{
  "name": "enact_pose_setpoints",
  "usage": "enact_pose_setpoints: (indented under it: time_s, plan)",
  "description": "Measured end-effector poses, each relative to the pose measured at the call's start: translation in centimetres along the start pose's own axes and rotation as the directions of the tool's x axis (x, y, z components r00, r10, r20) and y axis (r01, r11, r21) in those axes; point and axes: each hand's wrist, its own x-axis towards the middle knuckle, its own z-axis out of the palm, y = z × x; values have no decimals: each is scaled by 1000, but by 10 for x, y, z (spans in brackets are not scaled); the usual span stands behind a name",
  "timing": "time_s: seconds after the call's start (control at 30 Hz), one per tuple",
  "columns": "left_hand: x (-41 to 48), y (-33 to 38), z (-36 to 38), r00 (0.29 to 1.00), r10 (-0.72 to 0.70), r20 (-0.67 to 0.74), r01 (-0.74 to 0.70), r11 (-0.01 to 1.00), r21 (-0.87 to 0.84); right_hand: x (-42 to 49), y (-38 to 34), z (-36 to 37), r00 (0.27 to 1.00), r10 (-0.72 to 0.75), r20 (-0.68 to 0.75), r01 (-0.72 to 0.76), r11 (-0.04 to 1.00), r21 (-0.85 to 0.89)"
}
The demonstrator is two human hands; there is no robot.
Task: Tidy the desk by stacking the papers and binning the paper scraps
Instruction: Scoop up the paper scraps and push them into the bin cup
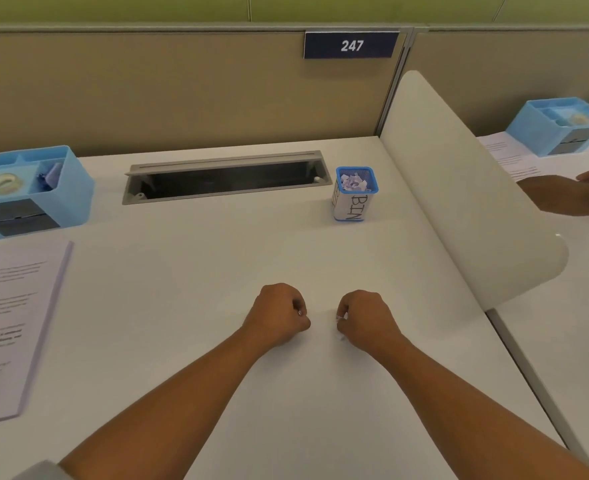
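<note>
Fists rest on white desk (217,271): right hand (366,320) pinches white paper scraps (341,318), left hand (279,317) curled tight. Blue mesh cup (355,195), hand-lettered "BIN", stands scrap-filled at one o'clock; printed papers (9,323) at nine; plaque (351,45) reads "247".

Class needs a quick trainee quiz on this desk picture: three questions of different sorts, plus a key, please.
1. True or false: the blue cup marked BIN already contains paper scraps.
2. Multiple choice: the stack of papers lies (A) at the left edge of the desk, (B) inside the cup, (C) under the hands.
3. Fill in: the dark blue sign reads ___.

Key: 1 true; 2 A; 3 247.
</note>
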Motion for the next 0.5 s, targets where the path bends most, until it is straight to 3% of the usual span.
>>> enact_pose_setpoints:
  time_s: [0.1,0.33,0.5]
  plan:
    - [-2,-1,-14,1000,13,2,-13,996,-87,1,-4,-5,999,37,10,-37,998,42]
    - [24,32,-49,996,59,-60,-74,951,-299,15,-14,-50,989,123,-87,-62,857,512]
    - [79,81,-72,991,68,-118,-107,926,-361,57,-34,-104,964,169,-205,-18,812,583]
